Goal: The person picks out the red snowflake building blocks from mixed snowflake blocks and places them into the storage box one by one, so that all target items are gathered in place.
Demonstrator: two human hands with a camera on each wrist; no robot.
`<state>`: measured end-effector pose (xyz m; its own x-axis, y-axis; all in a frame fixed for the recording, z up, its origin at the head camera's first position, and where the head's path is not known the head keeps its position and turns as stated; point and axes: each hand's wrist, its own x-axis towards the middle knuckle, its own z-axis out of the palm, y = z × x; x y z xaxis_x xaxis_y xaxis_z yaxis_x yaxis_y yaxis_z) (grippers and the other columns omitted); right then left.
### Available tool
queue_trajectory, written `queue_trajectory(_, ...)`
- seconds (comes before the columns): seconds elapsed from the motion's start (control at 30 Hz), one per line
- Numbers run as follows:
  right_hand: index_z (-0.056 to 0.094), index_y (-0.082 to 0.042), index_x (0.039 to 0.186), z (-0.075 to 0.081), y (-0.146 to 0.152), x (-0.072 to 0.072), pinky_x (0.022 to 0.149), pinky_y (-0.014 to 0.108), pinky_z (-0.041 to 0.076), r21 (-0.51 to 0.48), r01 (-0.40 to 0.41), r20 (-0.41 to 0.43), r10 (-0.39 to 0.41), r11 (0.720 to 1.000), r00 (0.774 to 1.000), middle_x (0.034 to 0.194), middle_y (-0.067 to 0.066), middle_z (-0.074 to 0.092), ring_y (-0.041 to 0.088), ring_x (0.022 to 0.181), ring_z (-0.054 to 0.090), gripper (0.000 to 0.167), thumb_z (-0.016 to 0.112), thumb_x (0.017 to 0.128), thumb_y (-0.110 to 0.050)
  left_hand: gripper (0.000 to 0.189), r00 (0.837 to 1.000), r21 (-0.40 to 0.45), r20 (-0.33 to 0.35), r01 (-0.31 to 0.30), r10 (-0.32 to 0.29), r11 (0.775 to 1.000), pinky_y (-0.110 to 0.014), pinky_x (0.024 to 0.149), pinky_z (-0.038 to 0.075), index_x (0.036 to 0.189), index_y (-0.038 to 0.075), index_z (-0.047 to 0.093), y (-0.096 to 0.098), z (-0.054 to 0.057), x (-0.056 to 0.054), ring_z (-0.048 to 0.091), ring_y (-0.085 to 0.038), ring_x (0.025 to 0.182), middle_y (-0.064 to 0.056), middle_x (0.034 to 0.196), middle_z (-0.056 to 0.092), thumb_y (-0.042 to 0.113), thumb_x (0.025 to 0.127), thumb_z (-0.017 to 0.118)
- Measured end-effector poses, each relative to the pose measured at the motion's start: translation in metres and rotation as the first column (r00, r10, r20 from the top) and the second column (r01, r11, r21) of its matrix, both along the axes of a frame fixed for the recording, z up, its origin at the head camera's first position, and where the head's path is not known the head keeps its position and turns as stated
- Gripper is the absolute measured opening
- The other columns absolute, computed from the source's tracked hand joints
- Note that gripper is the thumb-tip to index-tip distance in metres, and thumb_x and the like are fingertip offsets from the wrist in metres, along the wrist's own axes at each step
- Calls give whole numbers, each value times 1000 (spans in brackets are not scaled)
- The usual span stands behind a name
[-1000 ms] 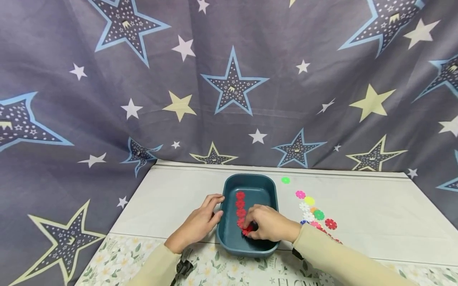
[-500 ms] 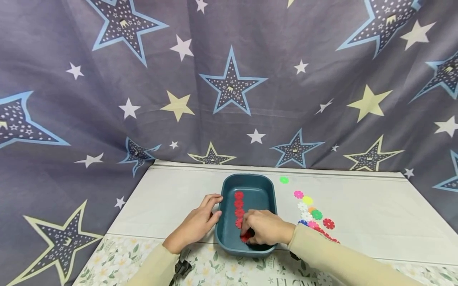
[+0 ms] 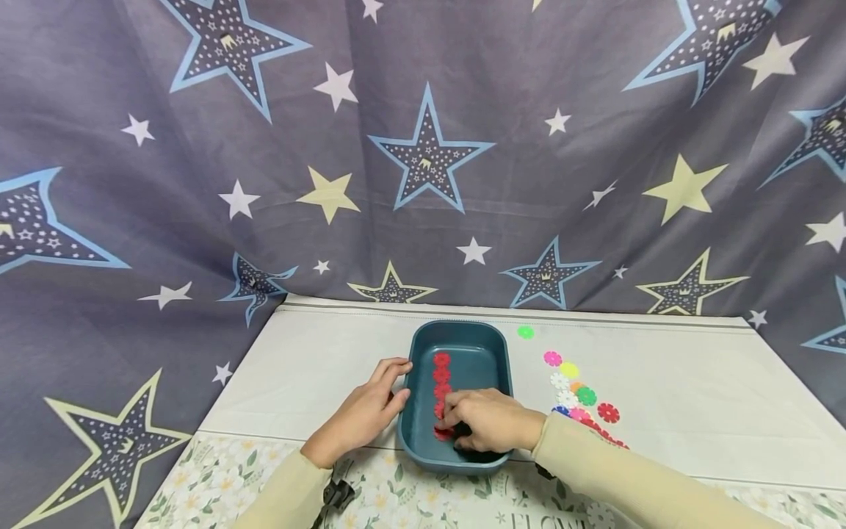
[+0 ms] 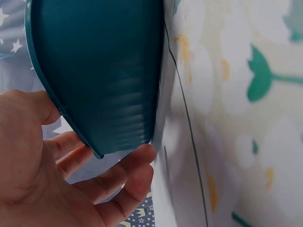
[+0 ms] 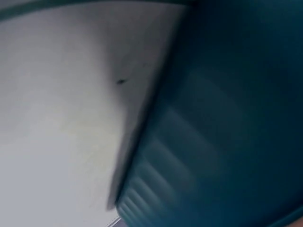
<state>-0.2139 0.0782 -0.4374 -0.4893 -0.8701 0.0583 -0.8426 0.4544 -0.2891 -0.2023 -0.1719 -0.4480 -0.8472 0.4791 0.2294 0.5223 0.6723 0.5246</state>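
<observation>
Fingers [image 3: 456, 405] of your right hand [image 3: 487, 422] bend down inside the tray [image 3: 479, 364] and appear to touch the nearest disc [image 3: 443, 435] of a red row [image 3: 442, 375]; you cannot tell whether they pinch it, as the right wrist view shows mostly tray wall and pale tabletop [image 3: 674, 382]. Your left hand [image 3: 366, 411] has its fingers spread along the tray's left side, touching it from outside.

The row runs away from you in a slightly uneven line, roughly along the tray's long axis and left of its midline. Your right hand is the nearer one, coming in from the row's right at its near end; the tray's left wall stands between the row and your left hand.

Outside, to the tray's right, loose discs [image 3: 586, 397] in mixed colours lie just beyond your right sleeve [image 3: 595, 455], with a bright green disc [image 3: 525, 332] near the far right corner. A star-patterned curtain [image 3: 502, 198] hangs behind.
</observation>
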Motion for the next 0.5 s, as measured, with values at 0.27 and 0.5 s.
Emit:
queue_trajectory(0.27,74,-18,107,-2,0,-1,71,22,47,-66,24,22,-23,998,1000,97,-13,59,4,83,56,24,74,82,-19,42,1000,1,-15,2,-2,1000,-25,63,46,140,9,41,0,1,0,52,0,71,-3,143,34,21,100,49)
queue_trajectory(0.5,74,-17,101,3,11,-1,79,24,46,-305,34,5,-34,952,999,98,-11,57,5,91,55,15,68,88,-17,42,999,-16,-35,-14,13,1000,-26,64,46,140,9,43,0,0,0,52,0,70,-4,143,36,21,100,50)
